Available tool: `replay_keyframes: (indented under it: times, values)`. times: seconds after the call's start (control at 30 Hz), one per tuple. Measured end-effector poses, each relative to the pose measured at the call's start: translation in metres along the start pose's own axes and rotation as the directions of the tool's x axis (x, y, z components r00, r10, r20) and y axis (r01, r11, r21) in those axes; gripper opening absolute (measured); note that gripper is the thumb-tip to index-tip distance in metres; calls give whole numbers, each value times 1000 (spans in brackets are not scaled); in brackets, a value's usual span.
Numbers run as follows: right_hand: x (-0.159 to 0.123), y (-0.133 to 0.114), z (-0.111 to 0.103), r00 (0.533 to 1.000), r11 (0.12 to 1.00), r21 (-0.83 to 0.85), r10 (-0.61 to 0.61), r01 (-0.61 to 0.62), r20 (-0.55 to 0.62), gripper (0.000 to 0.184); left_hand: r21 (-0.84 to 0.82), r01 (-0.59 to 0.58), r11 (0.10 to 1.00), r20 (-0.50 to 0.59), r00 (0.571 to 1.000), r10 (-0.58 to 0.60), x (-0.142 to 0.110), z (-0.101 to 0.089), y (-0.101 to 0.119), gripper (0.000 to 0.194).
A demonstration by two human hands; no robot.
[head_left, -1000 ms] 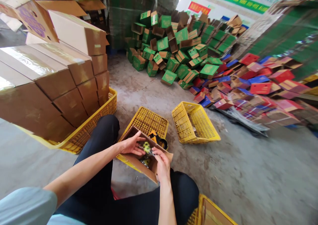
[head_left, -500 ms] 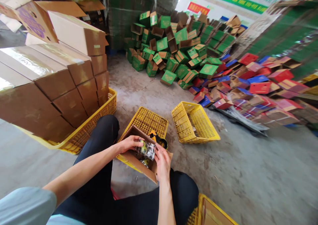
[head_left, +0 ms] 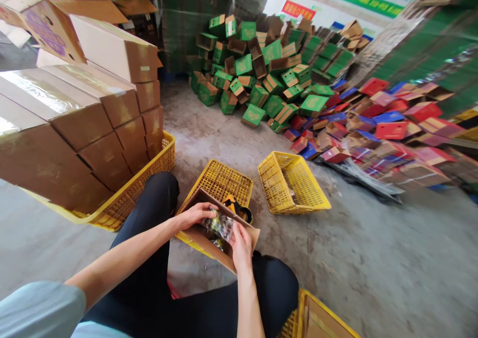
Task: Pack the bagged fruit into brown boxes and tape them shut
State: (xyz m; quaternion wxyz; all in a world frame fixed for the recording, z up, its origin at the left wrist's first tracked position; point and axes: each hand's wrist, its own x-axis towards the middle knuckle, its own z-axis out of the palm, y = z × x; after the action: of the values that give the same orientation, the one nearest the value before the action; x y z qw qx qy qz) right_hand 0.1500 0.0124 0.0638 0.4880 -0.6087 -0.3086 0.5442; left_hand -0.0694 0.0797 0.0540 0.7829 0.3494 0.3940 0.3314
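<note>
Head view. Left hand (head_left: 200, 214), centre of frame, a little below middle: thumb and fingers closed on the left end of a crinkled, shiny clear plastic packet with yellow-green and dark patches (head_left: 219, 225). Right hand (head_left: 241, 241), just right of it: fingertips pinched on the packet's right end. Packet held between the two, above the mouth of an open brown cardboard box (head_left: 255, 234); more yellow-green and shiny stuff inside, too small to make out.

Box rests tilted on a yellow plastic lattice crate (head_left: 224, 177). Beside its far wall, a yellow-and-black tool with a rounded black part (head_left: 233, 204).

Right of centre, on the grey concrete floor (head_left: 354, 253): a yellow slatted plastic basket (head_left: 272, 188), tipped at an angle. Left side: stacked brown taped cartons (head_left: 95, 121) in a long yellow crate (head_left: 112, 213). Upper centre: heaped green cartons (head_left: 254, 115). Upper right: red and blue cartons (head_left: 390, 131), blurred toward the edge.
</note>
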Motion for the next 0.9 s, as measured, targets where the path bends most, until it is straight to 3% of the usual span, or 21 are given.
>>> replay_keyframes:
  times: [0.07,0.13,0.2,0.4,0.6,0.7,0.9]
  values:
    - [6,5,-7,1000,999,-31,-26,26,-11,66,65,15,998,-209,978,-1,4,-4,0,48]
    - [13,10,-13,996,969,-234,-89,79,-29,63,135,27,990,-378,925,27,7,-9,-1,41]
    - [18,15,-16,988,892,-436,-147,116,-38,54,184,18,983,-438,897,66,9,-13,-3,42]
    - [22,28,-4,985,762,-632,-171,140,11,22,270,-71,960,-434,881,187,11,-15,-9,63]
    - [22,25,0,987,705,-696,-161,134,27,20,400,-224,889,-259,902,344,9,-13,-7,45]
    - [18,18,2,977,707,-686,-211,168,22,18,324,-217,921,-218,930,296,10,-12,-8,42]
    - [5,0,2,959,780,-565,-270,269,84,25,201,-28,979,-201,977,69,6,-8,-9,56]
